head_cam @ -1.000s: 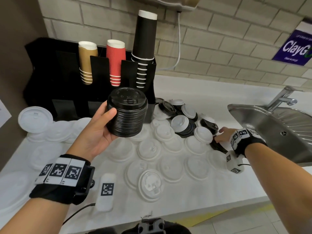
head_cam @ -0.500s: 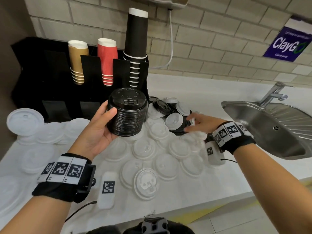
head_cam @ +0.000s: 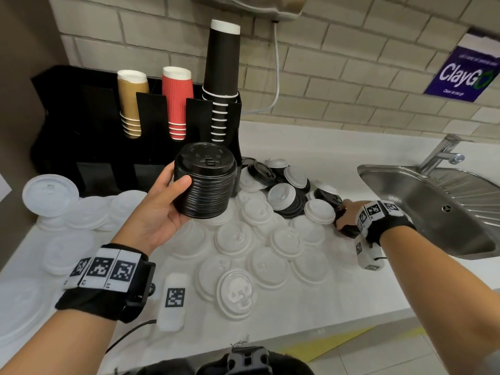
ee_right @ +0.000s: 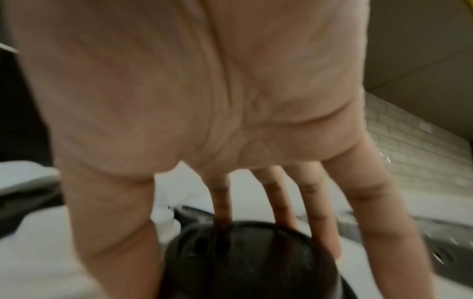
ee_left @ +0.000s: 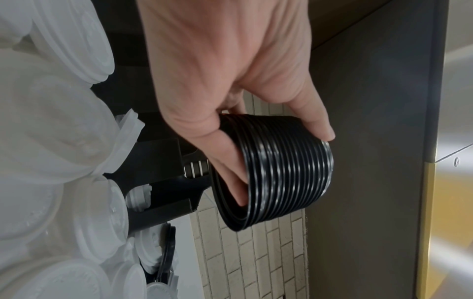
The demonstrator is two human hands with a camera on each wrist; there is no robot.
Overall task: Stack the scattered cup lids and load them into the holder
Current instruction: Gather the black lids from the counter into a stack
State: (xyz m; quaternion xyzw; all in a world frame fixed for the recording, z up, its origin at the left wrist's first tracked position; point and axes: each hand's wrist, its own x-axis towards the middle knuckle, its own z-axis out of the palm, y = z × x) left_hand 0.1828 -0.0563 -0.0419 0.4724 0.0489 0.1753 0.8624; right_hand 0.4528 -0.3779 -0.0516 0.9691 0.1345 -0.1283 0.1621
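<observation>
We grab one more black lid

Our left hand still holds the stack. Our right hand has moved back and now grips a black lid to add.

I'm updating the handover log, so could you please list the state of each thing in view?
Black lid stack: nested, held off the counter by left hand.
Black lid: right hand grips it.
White lids: scattered loose on counter.
Holder: lid slots empty.
Cups: stacked in holder.
</observation>
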